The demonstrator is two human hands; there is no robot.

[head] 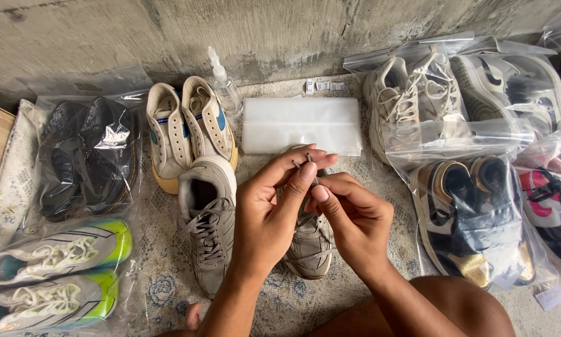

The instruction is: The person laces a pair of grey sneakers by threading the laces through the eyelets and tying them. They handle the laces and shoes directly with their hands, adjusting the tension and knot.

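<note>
Seen from the head camera, looking down at a patterned rug [168, 281] against a rough concrete wall [280, 31]. At centre, left hand [271, 209] and right hand [349, 218] raised together just above a grey-beige sneaker [311, 243], toe pointing toward the camera. Left thumb and forefinger pinched shut on the dark tips of the shoe's laces [302, 162], remaining fingers loosely curled. Right thumb and forefinger likewise closed on the laces just below, knuckles folded inward; exact hold partly hidden behind the left hand. Just beside it to the left, a matching grey sneaker [207, 221], laced and lying flat on the rug.

Behind the pair, a pair of cream low-tops with blue side marks [190, 128], unlaced, heels near the wall. Next to them a small clear spray bottle [224, 84], leaning, and a stack of empty clear plastic bags [302, 125] lying flat. Far left, black shoes in a bag [87, 156]; below them, white-and-lime running shoes in a bag [56, 274]. Right side crowded with more bagged pairs: white-and-grey trainers [411, 93], a black, white and gold pair [473, 218], a pink-and-black pair [555, 206] at the edge. Bare knee [442, 309] at bottom right.
</note>
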